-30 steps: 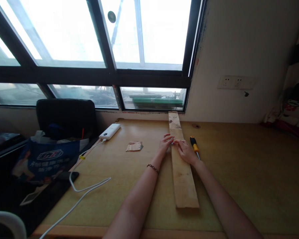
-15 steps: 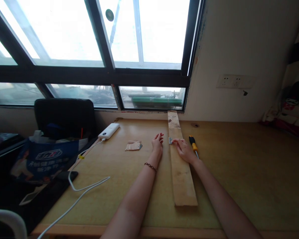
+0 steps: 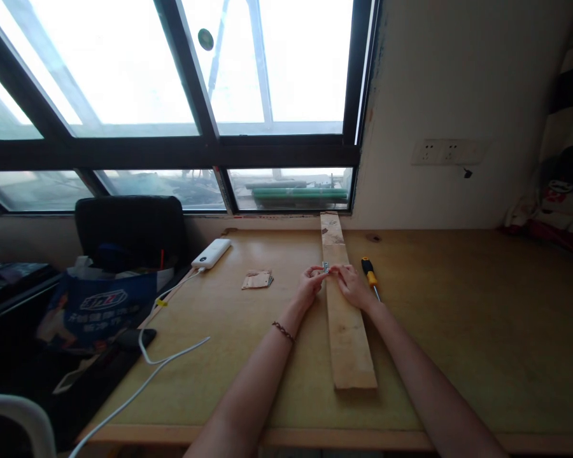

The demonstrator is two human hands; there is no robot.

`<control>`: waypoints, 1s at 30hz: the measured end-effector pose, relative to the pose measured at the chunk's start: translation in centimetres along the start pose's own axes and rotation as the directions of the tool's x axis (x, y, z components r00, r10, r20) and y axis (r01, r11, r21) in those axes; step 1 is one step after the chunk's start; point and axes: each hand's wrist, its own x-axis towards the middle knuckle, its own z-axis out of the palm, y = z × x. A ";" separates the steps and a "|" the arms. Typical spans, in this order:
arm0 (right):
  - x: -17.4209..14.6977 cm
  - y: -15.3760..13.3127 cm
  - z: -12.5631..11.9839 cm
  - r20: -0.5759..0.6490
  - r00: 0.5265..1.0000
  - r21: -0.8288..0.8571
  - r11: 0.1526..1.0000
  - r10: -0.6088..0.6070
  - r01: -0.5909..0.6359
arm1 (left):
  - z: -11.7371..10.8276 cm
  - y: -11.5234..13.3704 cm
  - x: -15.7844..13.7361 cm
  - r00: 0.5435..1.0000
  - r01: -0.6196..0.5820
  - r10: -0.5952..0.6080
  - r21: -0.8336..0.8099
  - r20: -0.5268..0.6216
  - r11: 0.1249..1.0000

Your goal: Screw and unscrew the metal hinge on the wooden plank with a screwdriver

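Note:
A long wooden board [image 3: 348,337] lies lengthwise on the table, its far end by the window wall. At its left edge, toward the far end, is a small silvery metal hinge [image 3: 325,267]. My left hand [image 3: 310,284] reaches it from the left, fingers closed against its near side. My right hand [image 3: 351,286] rests on the board, its fingertips pinching the hinge from the right. To the right of the board lies a yellow and black screwdriver [image 3: 370,275], touched by neither hand.
On the table [image 3: 458,356], a small wooden piece with metal bits [image 3: 256,279] lies left of the board. A white power bank [image 3: 211,254] and its cable [image 3: 165,361] lie near the left edge. Beyond that edge stand a black chair [image 3: 130,222] and a blue bag [image 3: 100,312].
My left hand has moved right, from beside the board onto the hinge. The right hand stays on the board at the hinge. The view has shifted slightly.

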 end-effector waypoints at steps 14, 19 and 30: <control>0.0 -0.2 -0.2 0.013 1.000 0.013 1.000 0.000 0.000 | 0.9 -0.2 0.1 0.967 -0.213 0.254 0.500 -0.014 0.839; -0.1 -0.2 -0.2 0.015 1.000 0.016 1.000 0.002 -0.002 | 0.9 -0.1 0.1 0.956 -0.237 0.293 0.535 -0.020 0.811; 0.0 -0.3 -0.3 0.014 1.000 0.010 1.000 -0.004 0.004 | 0.6 -0.4 0.8 0.999 -0.012 0.018 0.180 -0.032 0.984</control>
